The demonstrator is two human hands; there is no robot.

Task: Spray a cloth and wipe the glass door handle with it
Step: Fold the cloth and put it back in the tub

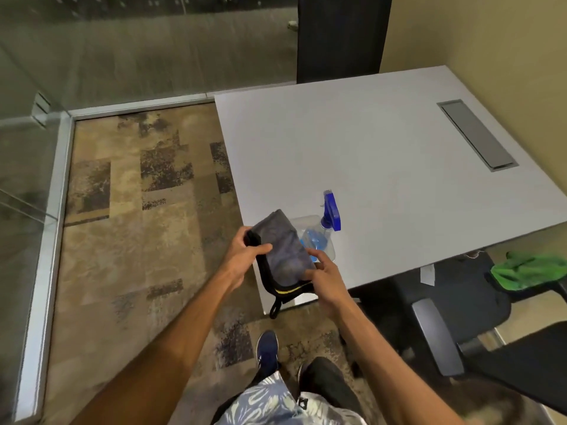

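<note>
A folded grey cloth [283, 250] with black and yellow trim is held over the near left corner of the white table [383, 154]. My left hand [245, 253] grips its left edge, thumb on top. My right hand [325, 277] pinches its lower right corner. Just behind the cloth, a clear spray bottle [322, 234] with blue liquid and a blue trigger head lies on the table, partly hidden by the cloth. A small metal fitting [292, 25] shows on the glass at the top; no handle is clearly visible.
Glass walls [122, 56] with a metal floor rail run along the left and back. A black office chair [460, 308] stands under the table at right, with a green cloth [527, 271] on it. Patterned carpet covers the floor.
</note>
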